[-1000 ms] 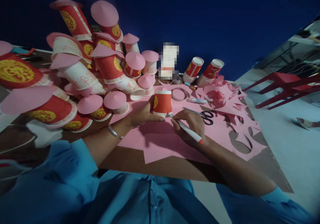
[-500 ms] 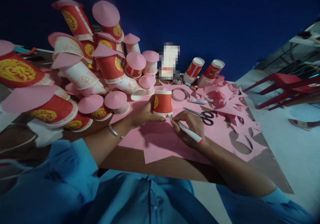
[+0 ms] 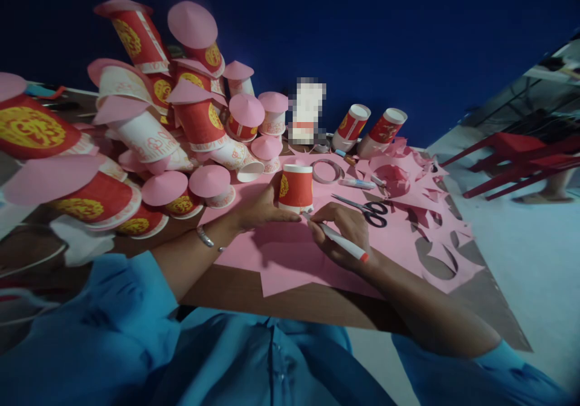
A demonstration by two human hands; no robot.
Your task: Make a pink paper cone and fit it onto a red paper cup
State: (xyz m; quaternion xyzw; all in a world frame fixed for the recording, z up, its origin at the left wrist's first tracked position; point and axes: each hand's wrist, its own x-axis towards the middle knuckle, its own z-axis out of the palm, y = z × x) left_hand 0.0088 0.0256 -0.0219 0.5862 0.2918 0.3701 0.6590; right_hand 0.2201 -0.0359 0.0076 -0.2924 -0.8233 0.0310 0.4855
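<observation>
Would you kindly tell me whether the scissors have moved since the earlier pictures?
No; judged against the table, the scissors lie in the same spot on the pink paper.

There are two bare hands, one left hand and one right hand. I count one small red paper cup with white bands and one white marker with red end. Of pink paper cones, at least thirteen are clearly visible; more are partly hidden, so the exact total I cannot tell. Tall red-and-white paper cylinders are two. There is one pair of black-handled metal scissors, one grey round ring, one silver metal bracelet and one brown wooden bench. Pink paper offcuts are several, overlapping too much for counting.
</observation>
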